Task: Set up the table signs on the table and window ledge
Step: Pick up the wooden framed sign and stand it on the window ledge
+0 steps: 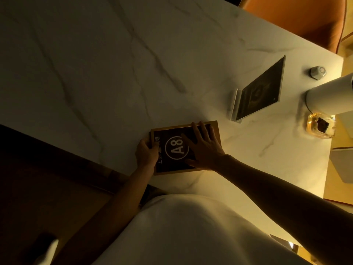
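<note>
Head view: wood-framed A8 sign [177,148] flat on marble table [95,64] near its near edge, left hand [147,153] gripping the sign's left edge, right hand [204,148] open, spread flat across its face; acrylic sign [257,90] upright, far right, beside ashtray [321,128].

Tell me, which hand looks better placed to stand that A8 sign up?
Probably the left hand: its fingers already grip the edge of the A8 sign, so it could tilt it up. The right hand only lies flat on the face, pressing it to the table.
</note>
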